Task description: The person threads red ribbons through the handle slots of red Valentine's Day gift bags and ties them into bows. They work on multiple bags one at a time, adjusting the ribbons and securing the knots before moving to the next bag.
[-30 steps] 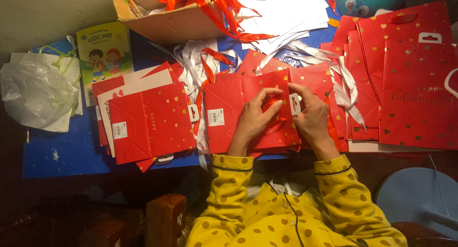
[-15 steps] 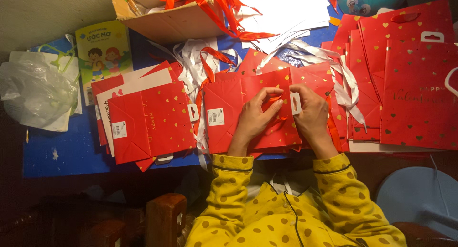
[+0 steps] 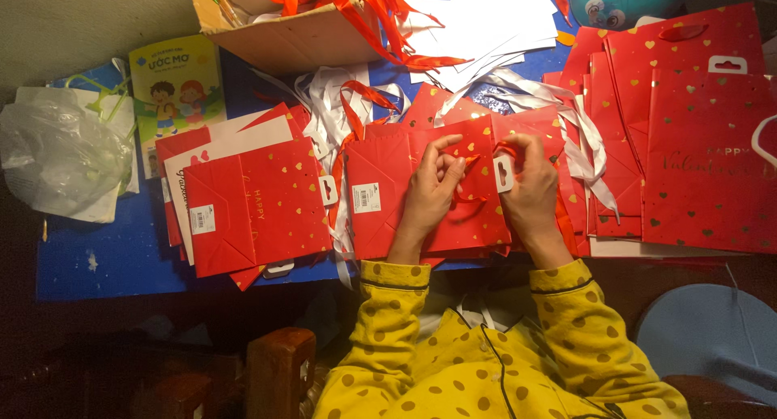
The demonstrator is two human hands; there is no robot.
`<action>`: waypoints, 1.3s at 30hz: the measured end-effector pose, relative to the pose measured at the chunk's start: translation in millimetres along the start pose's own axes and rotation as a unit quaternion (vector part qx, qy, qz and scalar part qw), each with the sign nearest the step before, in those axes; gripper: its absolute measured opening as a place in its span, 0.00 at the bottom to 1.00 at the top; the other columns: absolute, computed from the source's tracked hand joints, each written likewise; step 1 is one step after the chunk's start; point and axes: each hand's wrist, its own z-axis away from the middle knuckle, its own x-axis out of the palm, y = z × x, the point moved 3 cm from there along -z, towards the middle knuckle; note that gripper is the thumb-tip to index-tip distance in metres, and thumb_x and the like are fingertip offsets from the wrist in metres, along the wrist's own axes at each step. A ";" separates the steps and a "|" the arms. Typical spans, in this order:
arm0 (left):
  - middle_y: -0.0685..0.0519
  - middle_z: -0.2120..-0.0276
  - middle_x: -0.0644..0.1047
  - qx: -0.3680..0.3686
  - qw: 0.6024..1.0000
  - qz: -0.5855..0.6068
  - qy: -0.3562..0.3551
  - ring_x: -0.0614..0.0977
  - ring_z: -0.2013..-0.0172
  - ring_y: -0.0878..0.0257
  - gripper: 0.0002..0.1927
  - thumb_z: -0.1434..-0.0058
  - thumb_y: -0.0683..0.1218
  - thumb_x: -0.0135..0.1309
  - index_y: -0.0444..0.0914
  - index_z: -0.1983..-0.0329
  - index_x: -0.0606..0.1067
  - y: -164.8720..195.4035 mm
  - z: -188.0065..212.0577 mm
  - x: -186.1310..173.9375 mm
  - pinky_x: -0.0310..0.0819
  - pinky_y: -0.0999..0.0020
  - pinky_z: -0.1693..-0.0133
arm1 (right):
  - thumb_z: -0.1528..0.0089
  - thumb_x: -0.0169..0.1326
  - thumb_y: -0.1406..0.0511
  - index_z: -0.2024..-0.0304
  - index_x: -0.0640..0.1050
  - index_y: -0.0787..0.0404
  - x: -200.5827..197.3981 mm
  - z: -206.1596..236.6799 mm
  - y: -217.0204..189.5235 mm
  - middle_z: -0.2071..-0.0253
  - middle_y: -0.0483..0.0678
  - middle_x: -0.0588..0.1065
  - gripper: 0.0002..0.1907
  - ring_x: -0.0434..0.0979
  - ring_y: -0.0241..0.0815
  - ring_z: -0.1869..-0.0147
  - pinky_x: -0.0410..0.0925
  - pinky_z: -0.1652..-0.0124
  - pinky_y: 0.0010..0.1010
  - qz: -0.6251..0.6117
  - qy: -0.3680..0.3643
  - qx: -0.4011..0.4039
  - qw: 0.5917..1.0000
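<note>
A flat red paper gift bag (image 3: 388, 192) with gold hearts lies on the blue table (image 3: 105, 261) in front of me. My left hand (image 3: 429, 188) rests on it, fingers pinching a thin red ribbon near the bag's top edge. My right hand (image 3: 530, 184) holds the same edge beside a small white hang tag (image 3: 503, 174) and pinches the ribbon's other part. Both wrists wear yellow dotted sleeves.
A stack of red bags (image 3: 259, 205) lies left, another pile (image 3: 688, 144) right. A cardboard box (image 3: 283, 31) with red ribbons sits at the back, white ribbons (image 3: 324, 112) beside it. A clear plastic bag (image 3: 61, 156) and a children's book (image 3: 174, 87) lie far left. A blue stool (image 3: 712, 334) stands lower right.
My left fingers have shifted slightly on the ribbon at the bag's edge. The bag and my right hand stay almost where they were.
</note>
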 end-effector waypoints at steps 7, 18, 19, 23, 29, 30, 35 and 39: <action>0.56 0.68 0.77 -0.021 0.992 0.126 -0.012 0.76 0.66 0.73 0.20 0.28 0.43 0.51 0.36 0.34 0.67 -7.7 -3.3 -2.5 0.69 0.79 0.65 | 0.39 0.59 0.68 0.49 0.79 0.59 -5.4 -2.1 -17.2 0.57 0.52 0.76 0.15 0.80 0.52 0.55 0.71 0.58 0.37 0.061 -0.039 -0.036 0.997; 0.54 0.60 0.78 -0.016 0.968 0.247 -0.028 0.79 0.55 0.68 0.19 0.27 0.41 0.54 0.34 0.35 0.69 -1.3 2.5 -19.9 0.73 0.72 0.47 | 0.39 0.56 0.70 0.55 0.78 0.62 -1.5 -0.8 -12.8 0.59 0.53 0.75 0.09 0.79 0.55 0.57 0.69 0.60 0.39 0.088 -0.048 -0.023 0.995; 0.53 0.59 0.78 -0.010 0.965 0.258 -0.037 0.80 0.53 0.67 0.20 0.27 0.41 0.54 0.34 0.34 0.69 0.6 3.9 -20.2 0.73 0.70 0.45 | 0.38 0.55 0.71 0.55 0.77 0.63 -1.9 -0.8 -12.6 0.58 0.53 0.75 0.09 0.79 0.55 0.56 0.69 0.60 0.39 0.087 -0.047 -0.026 0.995; 0.52 0.58 0.79 -0.047 0.920 0.377 -0.092 0.84 0.52 0.58 0.24 0.32 0.43 0.53 0.37 0.35 0.63 6.3 8.3 -18.9 0.79 0.61 0.47 | 0.38 0.54 0.71 0.54 0.76 0.64 -3.0 0.9 -11.0 0.58 0.54 0.74 0.10 0.78 0.56 0.56 0.69 0.59 0.40 0.097 -0.042 -0.031 0.994; 0.45 0.49 0.80 -0.067 0.923 0.354 -0.134 0.83 0.52 0.58 0.27 0.29 0.44 0.54 0.36 0.29 0.61 6.4 9.0 -18.3 0.75 0.68 0.53 | 0.32 0.55 0.68 0.57 0.75 0.65 -3.7 0.7 -8.9 0.61 0.55 0.72 0.05 0.77 0.53 0.60 0.69 0.60 0.40 0.058 -0.031 -0.007 0.998; 0.44 0.48 0.80 -0.067 0.923 0.353 -0.136 0.82 0.50 0.60 0.27 0.29 0.44 0.55 0.36 0.29 0.61 5.1 8.9 -18.5 0.74 0.70 0.52 | 0.32 0.55 0.68 0.57 0.74 0.66 -4.1 0.0 -9.5 0.61 0.55 0.71 0.05 0.76 0.52 0.60 0.69 0.60 0.39 0.058 -0.029 -0.008 0.998; 0.41 0.47 0.80 -0.059 0.925 0.347 -0.144 0.82 0.48 0.64 0.27 0.29 0.45 0.54 0.36 0.30 0.62 -2.5 9.0 -18.2 0.73 0.73 0.50 | 0.37 0.56 0.70 0.53 0.75 0.65 -5.0 -0.9 -16.5 0.58 0.55 0.72 0.10 0.78 0.52 0.57 0.70 0.59 0.38 0.041 -0.029 -0.019 0.999; 0.43 0.52 0.82 -0.085 0.927 0.346 -0.121 0.81 0.56 0.67 0.24 0.28 0.43 0.55 0.36 0.31 0.64 -7.4 6.7 -16.2 0.73 0.75 0.54 | 0.37 0.55 0.71 0.47 0.76 0.61 -6.2 -0.4 -22.0 0.54 0.53 0.74 0.15 0.79 0.53 0.53 0.71 0.56 0.37 0.068 -0.031 -0.042 0.996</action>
